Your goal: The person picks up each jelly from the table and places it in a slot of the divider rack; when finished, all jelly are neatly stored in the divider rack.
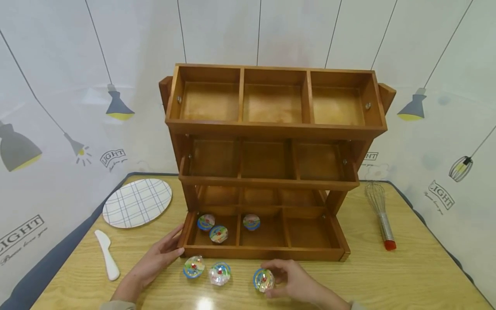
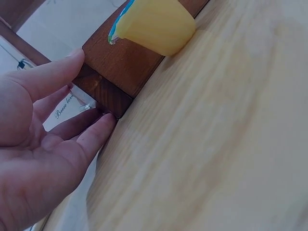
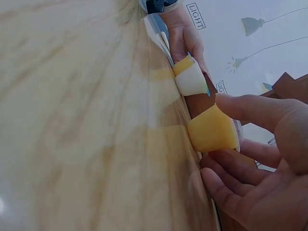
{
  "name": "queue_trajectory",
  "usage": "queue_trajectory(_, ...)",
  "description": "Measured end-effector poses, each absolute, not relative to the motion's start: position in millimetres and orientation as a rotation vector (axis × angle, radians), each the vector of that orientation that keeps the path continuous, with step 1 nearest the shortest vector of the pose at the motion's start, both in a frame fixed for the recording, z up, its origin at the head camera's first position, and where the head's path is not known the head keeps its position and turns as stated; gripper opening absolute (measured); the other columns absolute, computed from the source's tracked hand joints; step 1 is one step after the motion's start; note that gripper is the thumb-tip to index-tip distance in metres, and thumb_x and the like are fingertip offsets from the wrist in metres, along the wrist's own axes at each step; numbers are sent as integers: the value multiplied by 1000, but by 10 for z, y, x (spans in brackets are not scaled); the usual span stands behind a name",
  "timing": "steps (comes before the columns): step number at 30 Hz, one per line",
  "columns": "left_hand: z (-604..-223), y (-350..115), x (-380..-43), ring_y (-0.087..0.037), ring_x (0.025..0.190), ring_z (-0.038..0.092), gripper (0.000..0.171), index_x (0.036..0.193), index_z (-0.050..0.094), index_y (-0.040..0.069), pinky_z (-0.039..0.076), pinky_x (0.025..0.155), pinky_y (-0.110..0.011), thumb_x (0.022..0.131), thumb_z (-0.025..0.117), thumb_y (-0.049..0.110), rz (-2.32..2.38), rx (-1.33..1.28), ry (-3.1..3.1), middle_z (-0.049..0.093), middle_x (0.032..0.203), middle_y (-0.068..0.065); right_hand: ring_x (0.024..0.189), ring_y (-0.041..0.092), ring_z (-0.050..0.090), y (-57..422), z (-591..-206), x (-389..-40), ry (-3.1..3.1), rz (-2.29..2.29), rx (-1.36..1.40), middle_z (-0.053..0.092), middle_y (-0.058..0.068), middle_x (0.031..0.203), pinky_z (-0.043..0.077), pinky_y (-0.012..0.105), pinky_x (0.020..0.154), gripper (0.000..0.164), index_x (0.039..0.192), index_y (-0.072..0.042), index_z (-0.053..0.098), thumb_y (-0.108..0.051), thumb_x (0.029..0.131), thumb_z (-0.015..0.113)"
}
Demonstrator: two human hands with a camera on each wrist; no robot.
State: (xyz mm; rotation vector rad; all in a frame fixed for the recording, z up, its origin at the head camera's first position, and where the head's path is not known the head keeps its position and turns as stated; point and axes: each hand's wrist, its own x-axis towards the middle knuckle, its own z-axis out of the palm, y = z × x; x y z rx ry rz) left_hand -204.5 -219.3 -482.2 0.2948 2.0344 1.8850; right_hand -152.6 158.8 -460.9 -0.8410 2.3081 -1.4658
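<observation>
While the left hand (image 1: pixel 155 259) grips the rack (image 1: pixel 271 253) at a lower corner, the right hand (image 1: pixel 295 279) pinches a yellow cup (image 1: pixel 263 280).

L wrist cam: yel. cup (image 2: pixel 154 26) & L hand (image 2: pixel 43 149) part. cropped.

The right hand (image 1: pixel 296 280) holds a small yellow plastic cup (image 1: pixel 263 280) with a printed, blue-edged lid facing up, in front of a three-tiered brown wooden rack (image 1: pixel 277 128), and the left hand (image 1: pixel 155 260) touches the left end of its bottom tray (image 1: pixel 267 253). Another yellow cup (image 1: pixel 193 267) and a white cup (image 1: pixel 220 274) stand just before the tray's left compartment (image 1: pixel 231 221); two lidded cups (image 1: pixel 218 234) sit inside it, one in the middle compartment (image 1: pixel 271 230).
</observation>
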Motion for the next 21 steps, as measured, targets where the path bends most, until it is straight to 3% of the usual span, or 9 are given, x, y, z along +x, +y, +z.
queue_trajectory(4, -4834, -2196, -2048, -24, 131, 24, 69, 143, 16, 25, 35, 95, -14, 87, 55, 18, 1883, 303, 2035, 18, 147, -18, 85, 6, 58, 1590, -4619, -1530, 2301, -1473, -838, 63, 13, 105, 52, 24, 71, 54, 115, -1, 54, -21, 70, 74)
queue_trajectory(11, -4854, -2195, -2065, 9, 113, 41, 69, 143, 15, 23, 35, 92, -10, 87, 54, 16, 1909, 344, 2015, 17, 147, -19, 87, 6, 58, 1595, -4643, -1544, 2282, -1491, -852, 63, 12, 103, 52, 22, 73, 55, 115, 1, 53, -23, 70, 73)
queue_trajectory(21, -4831, -2191, -2047, 10, 111, 41, 70, 143, 16, 24, 36, 92, -10, 86, 56, 19, 1904, 307, 2009, 17, 147, -19, 86, 7, 57, 1577, -4582, -1548, 2260, -1501, -782, 63, 9, 97, 50, 19, 75, 51, 113, -1, 55, -21, 70, 74)
